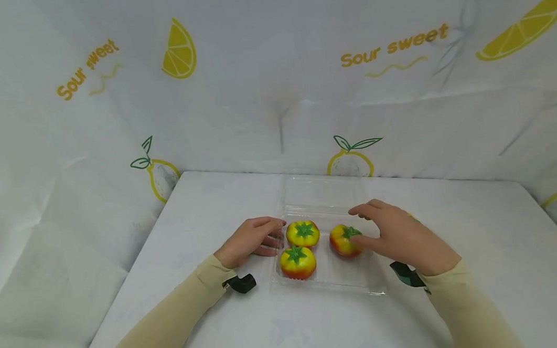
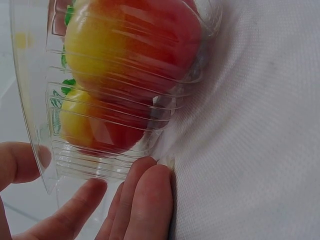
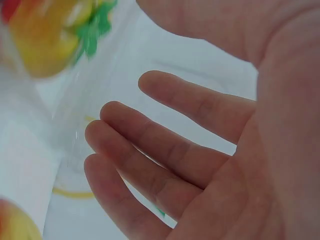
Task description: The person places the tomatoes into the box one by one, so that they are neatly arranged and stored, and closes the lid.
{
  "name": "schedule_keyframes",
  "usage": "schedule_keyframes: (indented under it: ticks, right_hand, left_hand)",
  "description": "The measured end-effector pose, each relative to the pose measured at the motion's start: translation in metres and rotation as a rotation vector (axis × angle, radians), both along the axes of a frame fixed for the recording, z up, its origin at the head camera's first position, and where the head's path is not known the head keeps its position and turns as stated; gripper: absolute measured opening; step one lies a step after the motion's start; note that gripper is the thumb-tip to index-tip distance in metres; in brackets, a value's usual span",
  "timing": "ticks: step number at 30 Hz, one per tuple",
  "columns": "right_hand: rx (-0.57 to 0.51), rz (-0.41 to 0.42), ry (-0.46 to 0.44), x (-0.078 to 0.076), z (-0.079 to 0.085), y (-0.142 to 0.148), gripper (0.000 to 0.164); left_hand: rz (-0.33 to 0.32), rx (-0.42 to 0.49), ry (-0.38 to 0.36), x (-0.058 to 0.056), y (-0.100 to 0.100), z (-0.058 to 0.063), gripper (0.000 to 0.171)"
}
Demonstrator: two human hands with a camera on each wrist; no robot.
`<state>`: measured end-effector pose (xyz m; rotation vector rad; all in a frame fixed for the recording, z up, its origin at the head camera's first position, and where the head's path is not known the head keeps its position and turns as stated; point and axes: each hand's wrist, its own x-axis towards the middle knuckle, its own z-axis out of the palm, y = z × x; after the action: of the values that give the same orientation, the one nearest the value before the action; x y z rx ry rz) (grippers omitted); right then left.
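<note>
A clear plastic clamshell container (image 1: 345, 275) lies with its lid (image 1: 324, 190) folded back. Two yellow-and-red, tomato-like fruits with green star-shaped tops, a rear one (image 1: 302, 233) and a front one (image 1: 298, 262), sit at its left side. A third such fruit (image 1: 344, 241) is in its right part. My left hand (image 1: 256, 241) holds the container's left edge, thumb at the rim and fingers against the ribbed wall (image 2: 110, 165). Over the right side is my right hand (image 1: 400, 236), fingers spread and nothing in its grasp. Its thumb overlaps the third fruit in the head view.
The white-covered table (image 1: 204, 199) ends at the back against a hanging white cloth (image 1: 255, 91) printed with lemons and lettering. Dark wrist bands (image 1: 241, 283) show at both sleeves. Behind the right hand a small yellow-green patch (image 1: 413, 217) peeks out.
</note>
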<state>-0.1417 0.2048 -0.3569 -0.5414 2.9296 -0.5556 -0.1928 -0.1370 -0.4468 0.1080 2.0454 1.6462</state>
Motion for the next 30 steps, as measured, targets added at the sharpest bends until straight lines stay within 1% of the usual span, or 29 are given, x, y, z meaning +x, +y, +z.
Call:
schedule_keyframes:
  ticks: [4,7,12,15,20,30]
  right_hand:
    - [-0.017,-0.026,0.031,0.004,0.004,0.018,0.052]
    - [-0.028,-0.060,0.030,0.006,0.006,0.032,0.053]
    - [-0.026,-0.137,0.020,0.010,0.006,0.059,0.056]
    - [-0.022,-0.175,0.011,0.010,0.002,0.074,0.060]
    - [-0.010,-0.205,-0.002,0.005,-0.009,0.089,0.069]
    - [0.002,-0.232,-0.077,-0.004,-0.025,0.102,0.077]
  left_hand:
    - [0.006,-0.002,-0.003,0.002,0.001,-0.004,0.046]
    - [0.002,0.001,-0.004,0.001,0.000,-0.005,0.045]
    - [-0.002,0.011,-0.006,-0.001,0.000,-0.004,0.043]
    - [0.003,0.002,-0.008,0.000,0.001,-0.003,0.043]
    - [0.008,-0.019,-0.008,0.002,0.001,0.001,0.045]
    - [-0.002,-0.018,0.005,0.002,0.001,0.000,0.045]
